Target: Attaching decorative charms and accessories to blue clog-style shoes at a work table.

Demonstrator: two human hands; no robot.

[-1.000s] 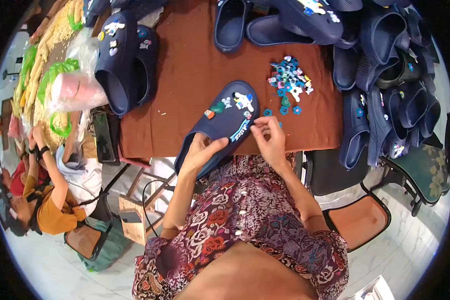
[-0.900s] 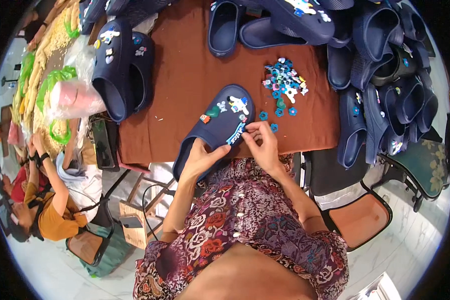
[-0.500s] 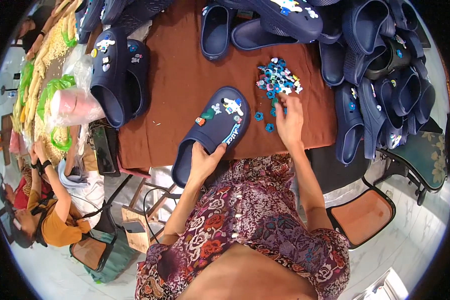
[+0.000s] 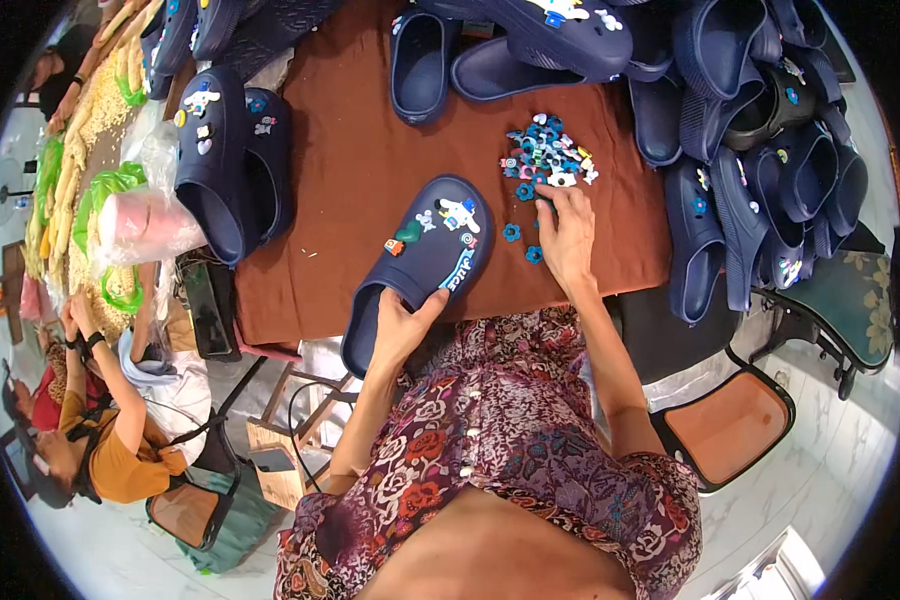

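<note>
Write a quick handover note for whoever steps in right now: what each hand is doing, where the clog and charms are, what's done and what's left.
Left hand: grips the heel end of the navy clog, which lies on the brown tabletop with its heel past the near edge.
Right hand: on the table, fingertips at the near edge of the pile of small charms; whether it has pinched one is hidden.
Done: several charms already sit on the clog's toe.
Left: loose charms remain in the pile, with a few strays beside the clog. Other navy clogs are heaped to the right.
</note>
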